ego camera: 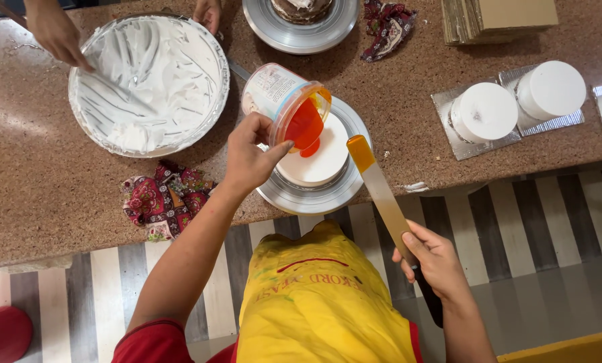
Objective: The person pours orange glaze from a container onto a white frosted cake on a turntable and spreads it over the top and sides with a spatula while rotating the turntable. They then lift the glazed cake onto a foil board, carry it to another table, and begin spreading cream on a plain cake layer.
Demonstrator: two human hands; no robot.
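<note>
Two hands are at work over a white frosted cake (314,158) on a metal turntable (294,195). The left hand (250,158) is closed around a clear plastic tub (284,101), tipped so that orange-red glaze (305,128) runs from its mouth onto the cake just right of the thumb. The right hand (435,259) is clamped on the dark handle of a long palette knife (378,191), whose orange-smeared tip reaches up toward the cake's right edge.
</note>
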